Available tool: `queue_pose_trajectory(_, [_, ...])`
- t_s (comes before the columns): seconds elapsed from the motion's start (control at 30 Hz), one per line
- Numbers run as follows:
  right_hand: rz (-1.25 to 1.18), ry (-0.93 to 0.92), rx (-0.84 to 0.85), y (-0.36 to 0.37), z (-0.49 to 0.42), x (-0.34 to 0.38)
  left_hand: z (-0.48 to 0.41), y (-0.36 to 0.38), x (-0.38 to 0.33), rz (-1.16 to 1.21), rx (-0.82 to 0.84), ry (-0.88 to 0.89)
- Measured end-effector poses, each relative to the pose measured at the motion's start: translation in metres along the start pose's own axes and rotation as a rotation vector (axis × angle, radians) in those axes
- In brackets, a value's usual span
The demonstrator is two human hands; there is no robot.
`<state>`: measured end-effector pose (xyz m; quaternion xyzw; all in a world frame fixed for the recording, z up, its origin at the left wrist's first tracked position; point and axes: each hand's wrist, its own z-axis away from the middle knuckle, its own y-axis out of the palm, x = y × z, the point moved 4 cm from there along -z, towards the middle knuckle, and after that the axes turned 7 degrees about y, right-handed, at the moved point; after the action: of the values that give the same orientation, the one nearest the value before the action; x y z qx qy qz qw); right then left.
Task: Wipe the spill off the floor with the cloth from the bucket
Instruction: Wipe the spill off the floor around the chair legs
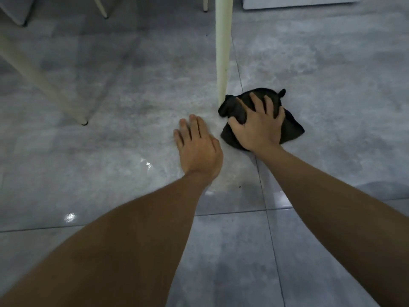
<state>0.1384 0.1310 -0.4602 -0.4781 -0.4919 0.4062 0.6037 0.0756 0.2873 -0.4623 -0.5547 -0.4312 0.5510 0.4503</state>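
A crumpled black cloth (292, 127) lies on the grey tiled floor (110, 111), right beside the foot of a cream table leg (222, 63). My right hand (257, 125) presses down on top of the cloth with fingers spread and gripping its folds. My left hand (198, 147) rests flat on the bare floor just left of the cloth, fingers together, holding nothing. A wet sheen (146, 165) glistens on the tile to the left of my left wrist. The bucket is not in view.
A second slanted cream leg (39, 83) ends at a dark foot on the left. More thin legs stand at the top. A white object (298, 2) sits at the top right. Grey upholstery (13, 9) shows at the top left.
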Motion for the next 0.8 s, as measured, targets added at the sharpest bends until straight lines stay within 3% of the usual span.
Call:
queue_pose_trajectory(0.2, [-0.046,-0.268,-0.099,0.01,0.096,0.006,0.001,-0.022,0.038,0.039,-0.025,0.186])
queue_pose_trajectory(0.3, [-0.03,-0.427,-0.007,0.017,0.094,0.049,0.012,-0.027,0.066,0.088,-0.093,0.096])
queue_pose_trajectory(0.37, [-0.022,-0.38,0.016,0.019,0.073,0.077,0.013,-0.026,0.082,0.055,-0.097,-0.015])
queue_pose_trajectory(0.5, [-0.035,-0.031,-0.067,0.03,0.065,0.098,0.004,-0.027,0.127,0.0,-0.053,-0.174])
queue_pose_trajectory(0.67, [0.007,-0.238,-0.02,0.032,0.074,0.102,-0.001,-0.028,0.162,-0.015,0.021,-0.169])
queue_pose_trajectory(0.8, [0.057,-0.215,0.07,0.038,0.014,0.151,0.0,-0.029,0.161,0.011,-0.002,-0.151])
